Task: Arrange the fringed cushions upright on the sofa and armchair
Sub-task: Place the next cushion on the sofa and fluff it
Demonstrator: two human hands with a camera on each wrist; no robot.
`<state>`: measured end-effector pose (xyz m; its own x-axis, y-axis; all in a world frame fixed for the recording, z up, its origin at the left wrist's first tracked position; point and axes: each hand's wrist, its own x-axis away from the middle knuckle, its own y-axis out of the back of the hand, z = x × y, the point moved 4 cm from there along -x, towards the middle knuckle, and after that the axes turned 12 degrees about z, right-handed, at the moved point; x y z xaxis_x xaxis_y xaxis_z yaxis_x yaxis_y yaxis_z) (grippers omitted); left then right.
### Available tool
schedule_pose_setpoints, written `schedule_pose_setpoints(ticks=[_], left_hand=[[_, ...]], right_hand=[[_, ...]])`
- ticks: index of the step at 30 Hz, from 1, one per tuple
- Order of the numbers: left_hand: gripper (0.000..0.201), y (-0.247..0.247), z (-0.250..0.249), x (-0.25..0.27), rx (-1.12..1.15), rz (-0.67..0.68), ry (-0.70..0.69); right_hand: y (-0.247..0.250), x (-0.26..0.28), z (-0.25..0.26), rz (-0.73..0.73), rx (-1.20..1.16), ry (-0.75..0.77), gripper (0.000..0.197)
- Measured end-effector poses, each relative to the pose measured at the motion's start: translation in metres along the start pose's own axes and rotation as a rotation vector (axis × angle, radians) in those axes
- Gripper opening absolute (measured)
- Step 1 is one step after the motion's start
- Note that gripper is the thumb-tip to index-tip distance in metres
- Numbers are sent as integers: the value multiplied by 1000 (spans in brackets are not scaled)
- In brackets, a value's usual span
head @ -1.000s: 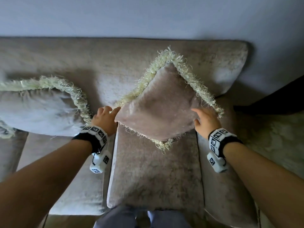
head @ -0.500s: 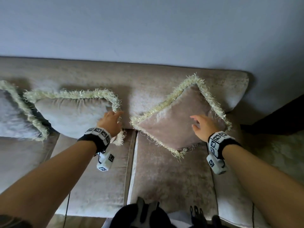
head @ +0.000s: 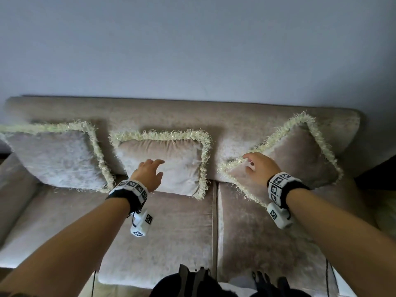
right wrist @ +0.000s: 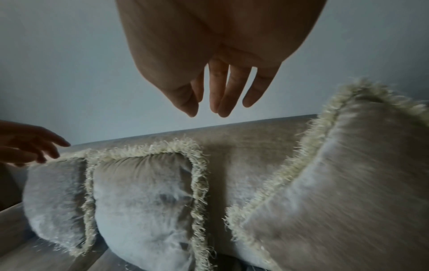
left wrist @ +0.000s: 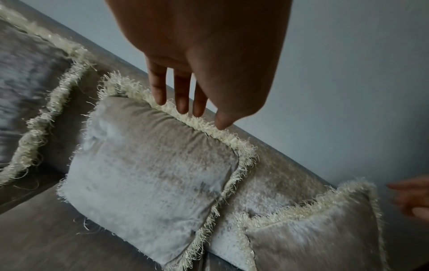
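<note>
Three beige cushions with cream fringe lean against the sofa back. The left cushion and the middle cushion stand square. The right cushion stands on one corner like a diamond. My left hand hovers open in front of the middle cushion, fingers straight and holding nothing. My right hand is open above the left corner of the right cushion, fingers spread and off the fabric. In the right wrist view its fingers hang in the air, clear of the fringe.
The sofa seat cushions lie bare in front of the pillows. A plain wall rises behind the sofa back. A dark object sits beyond the sofa's right end. Dark clothing or footwear shows at the bottom edge.
Both hands have let go of the right cushion, which now rests tilted against the sofa back. My left hand moved left to the middle cushion. The view pulled back and now takes in a third cushion.
</note>
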<state>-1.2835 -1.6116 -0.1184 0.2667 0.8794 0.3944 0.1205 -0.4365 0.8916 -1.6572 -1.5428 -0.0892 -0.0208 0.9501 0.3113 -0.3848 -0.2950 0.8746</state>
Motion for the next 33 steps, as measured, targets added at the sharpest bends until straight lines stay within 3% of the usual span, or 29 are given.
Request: schedule_pose_setpoints(ticks=[8,12,18,26,33], left_hand=[[47,-4,58,7,99,1,104],[48,-16,98,10,163,0,210],[52,-38,163,0,236,31,281],[63,-67,261,-81,271,175,214],[82,-128,331,-173,224,351,86]], right_hand=[[-5,-53,74,40,46,126,39],[-25,-90,111,108,101,230,42],[-62,-137,157,162,233,270,50],[-112,-217,188,232,421,28,87],[-148,-277,175,151,593,-19,109]])
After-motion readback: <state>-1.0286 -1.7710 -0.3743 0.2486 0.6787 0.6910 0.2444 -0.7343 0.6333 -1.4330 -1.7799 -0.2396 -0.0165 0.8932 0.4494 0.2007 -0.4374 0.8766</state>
